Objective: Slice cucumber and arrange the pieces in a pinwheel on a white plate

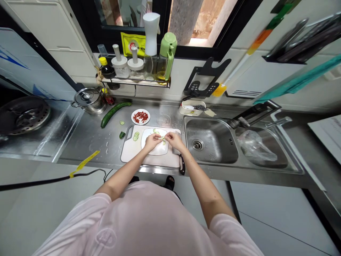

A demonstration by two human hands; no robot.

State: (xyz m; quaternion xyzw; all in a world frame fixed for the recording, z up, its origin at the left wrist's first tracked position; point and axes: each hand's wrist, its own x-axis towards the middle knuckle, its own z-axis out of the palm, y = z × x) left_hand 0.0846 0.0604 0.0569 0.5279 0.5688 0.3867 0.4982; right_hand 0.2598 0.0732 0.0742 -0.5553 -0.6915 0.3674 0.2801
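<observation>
Stainless tabletop [87,149] - steel sink [210,142] right of the cutting board [165,160], whole cucumber [115,113] behind it, knife [182,164] at its right edge. On the cutting board: white plate [160,151] holding cucumber slices [156,131]. Left hand [153,141] and right hand [173,139] meet over the plate - fingers [164,135] curled inward at the slices; pinching or just touching, can't tell at this resolution. Slices look light, thin, wet, slippery, easily torn: take by the rim with fingertips, light pressure.
</observation>
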